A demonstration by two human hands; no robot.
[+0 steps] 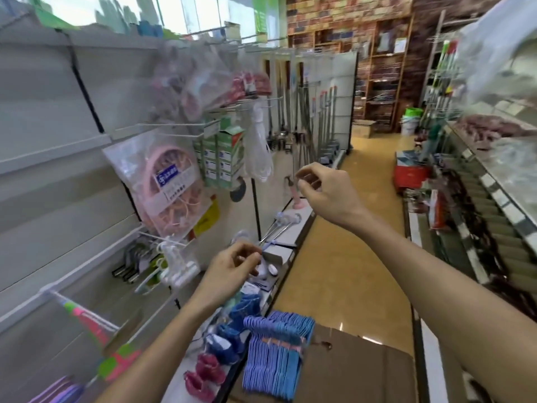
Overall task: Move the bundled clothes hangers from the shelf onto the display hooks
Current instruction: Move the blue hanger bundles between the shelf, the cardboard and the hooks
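The head view looks down a shop aisle with a white shelf wall on the left.

Both hands are up in the air and hold none of the hangers. The left hand [235, 264] has its fingers curled in, with the thumb close to the fingertips. It is near a thin metal hook, but the picture is too blurry to tell if it pinches anything small. The right hand [322, 189] is higher, with loosely bent fingers, and it looks empty.

The big bundle of blue plastic clothes hangers [276, 356] lies low down at the edge of the bottom shelf [293, 231], right beside a brown cardboard box [357, 370]. Some smaller dark blue bundles [244, 311] and dark pink bundles [206, 373] lie on the shelf just beside it. These look like they are waiting to be hung up.

On the wall, a small bunch of white plastic hangers [174, 266] hangs on a long wire display hook [158, 239]. Above it a pink round drying rack in a clear bag [168, 181] hangs too. Another wire hook [162, 126] higher up sticks out partly bare.

So I think most of the job is left. The blue bundle is not on any hook yet, and no hand has it. A hand must go down to get it next.
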